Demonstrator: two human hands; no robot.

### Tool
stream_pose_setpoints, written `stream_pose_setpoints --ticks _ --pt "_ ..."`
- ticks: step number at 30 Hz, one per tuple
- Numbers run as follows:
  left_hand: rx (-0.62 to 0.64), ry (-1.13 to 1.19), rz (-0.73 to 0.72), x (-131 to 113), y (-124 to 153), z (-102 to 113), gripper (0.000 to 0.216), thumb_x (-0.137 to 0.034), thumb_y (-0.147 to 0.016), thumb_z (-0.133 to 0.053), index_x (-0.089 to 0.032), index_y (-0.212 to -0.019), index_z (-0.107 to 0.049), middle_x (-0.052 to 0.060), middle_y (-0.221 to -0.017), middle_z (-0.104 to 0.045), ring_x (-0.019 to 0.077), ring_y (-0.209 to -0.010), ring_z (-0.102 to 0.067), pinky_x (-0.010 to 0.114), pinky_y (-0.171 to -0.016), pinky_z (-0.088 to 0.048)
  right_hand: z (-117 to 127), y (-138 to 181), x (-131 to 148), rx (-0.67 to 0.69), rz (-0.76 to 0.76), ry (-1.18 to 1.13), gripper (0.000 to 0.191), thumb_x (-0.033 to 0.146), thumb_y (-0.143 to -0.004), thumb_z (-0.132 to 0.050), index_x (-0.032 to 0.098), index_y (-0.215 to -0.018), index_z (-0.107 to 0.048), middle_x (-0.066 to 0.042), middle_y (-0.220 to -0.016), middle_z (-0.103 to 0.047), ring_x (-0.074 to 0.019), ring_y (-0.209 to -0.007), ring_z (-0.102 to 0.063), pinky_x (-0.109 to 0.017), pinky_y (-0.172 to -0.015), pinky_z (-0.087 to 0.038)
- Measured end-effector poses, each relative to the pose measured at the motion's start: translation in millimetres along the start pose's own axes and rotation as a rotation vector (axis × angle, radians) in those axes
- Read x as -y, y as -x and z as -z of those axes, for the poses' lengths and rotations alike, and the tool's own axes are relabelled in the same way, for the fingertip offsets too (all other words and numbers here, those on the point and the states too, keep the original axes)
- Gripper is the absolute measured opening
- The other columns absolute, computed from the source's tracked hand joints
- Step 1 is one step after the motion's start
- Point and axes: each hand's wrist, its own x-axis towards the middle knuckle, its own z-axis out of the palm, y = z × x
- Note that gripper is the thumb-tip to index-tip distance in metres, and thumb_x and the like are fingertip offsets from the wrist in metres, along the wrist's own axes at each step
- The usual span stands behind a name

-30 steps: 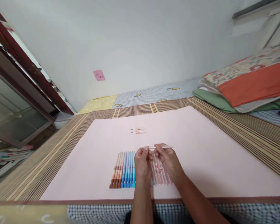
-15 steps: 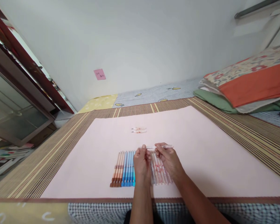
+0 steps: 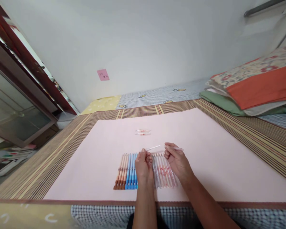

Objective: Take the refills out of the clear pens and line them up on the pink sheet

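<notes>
Just above the row of pens [image 3: 126,171] on the pink sheet [image 3: 216,159], the left hand [image 3: 144,165] pinches a thin refill [image 3: 153,148] in its fingers, far end slanting toward the right. Close beside it, the right hand [image 3: 177,160] has its fingers closed around a clear pen barrel [image 3: 178,148]. Two small pieces [image 3: 143,132] lie farther off.

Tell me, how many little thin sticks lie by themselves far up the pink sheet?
2. The thin clear sticks lie side by side on the pale pink paper sheet, one just behind the other, apart from everything else. None looks hidden.
</notes>
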Motion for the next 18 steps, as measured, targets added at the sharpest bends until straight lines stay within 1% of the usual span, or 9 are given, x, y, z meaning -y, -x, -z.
stream_pose_setpoints --ticks 3,5,8,10,14,16,18 --pt "0.009 0.073 0.045 -1.6 1.4 -1.5 0.021 -0.012 -0.093 -0.062 -0.012 -0.072 -0.06 0.001 -0.06 -0.061 0.0048 -0.045 -0.051 0.013 -0.045 -0.042 -1.8 -0.1 4.3 -0.005 -0.033 -0.061 0.026 0.027 -0.064 -0.088 0.02 -0.086 -0.076 0.003 -0.069 -0.057 -0.0074 -0.06 -0.048 -0.021 -0.054 -0.042" --pt "0.017 0.118 0.081 -2.0 1.6 -1.4 0.023 -0.012 -0.095 -0.058 -0.012 -0.072 -0.061 0.001 -0.061 -0.061 0.0051 -0.046 -0.052 0.013 -0.045 -0.043 -3.5 0.7 7.4 -0.012 -0.068 -0.134 0.025 0.034 -0.069 -0.084 0.018 -0.086 -0.076 0.001 -0.073 -0.06 -0.0085 -0.062 -0.049 -0.021 -0.054 -0.044" --pt "0.021 0.167 0.126 -1.3 0.4 -0.1 0.022 -0.013 -0.096 -0.057 -0.011 -0.074 -0.061 0.002 -0.063 -0.061 0.0056 -0.048 -0.053 0.013 -0.045 -0.043 -3.8 1.3 10.3 -0.021 -0.125 -0.211 0.031 0.045 -0.074 -0.076 0.015 -0.084 -0.075 -0.002 -0.072 -0.061 -0.01 -0.062 -0.05 -0.023 -0.054 -0.046" --pt "0.021 0.187 0.144 -0.5 -0.7 0.5 0.021 -0.013 -0.096 -0.058 -0.011 -0.076 -0.062 0.003 -0.064 -0.061 0.0059 -0.05 -0.054 0.013 -0.045 -0.043 -3.3 1.4 10.1 -0.024 -0.132 -0.192 0.03 0.044 -0.075 -0.074 0.015 -0.084 -0.075 -0.002 -0.07 -0.059 -0.0101 -0.06 -0.049 -0.023 -0.053 -0.045" --pt "0.012 0.235 0.184 0.8 -1.4 0.3 0.018 -0.014 -0.095 -0.06 -0.011 -0.078 -0.063 0.002 -0.066 -0.061 0.0061 -0.052 -0.055 0.013 -0.047 -0.044 -7.5 4.7 5.1 -0.005 -0.118 -0.071 0.02 0.036 -0.074 -0.074 0.018 -0.082 -0.074 0.0 -0.066 -0.058 -0.0102 -0.055 -0.046 -0.025 -0.051 -0.043" --pt "0.007 0.264 0.188 0.6 -1.0 0.0 0.016 -0.015 -0.095 -0.061 -0.012 -0.079 -0.064 0.003 -0.068 -0.062 0.0067 -0.054 -0.056 0.014 -0.05 -0.047 -12.6 9.2 1.9 0.015 -0.101 -0.029 0.018 0.033 -0.072 -0.078 0.019 -0.081 -0.072 0.001 -0.067 -0.06 -0.0103 -0.056 -0.049 -0.025 -0.053 -0.043" --pt "-0.012 0.282 0.174 -0.3 -0.3 -0.4 0.016 -0.015 -0.094 -0.061 -0.012 -0.079 -0.064 0.004 -0.071 -0.063 0.0078 -0.059 -0.059 0.015 -0.054 -0.05 -17.8 14.7 -1.2 0.059 -0.093 0.019 0.022 0.034 -0.07 -0.082 0.021 -0.08 -0.068 0.001 -0.068 -0.063 -0.0115 -0.059 -0.053 -0.025 -0.057 -0.044"
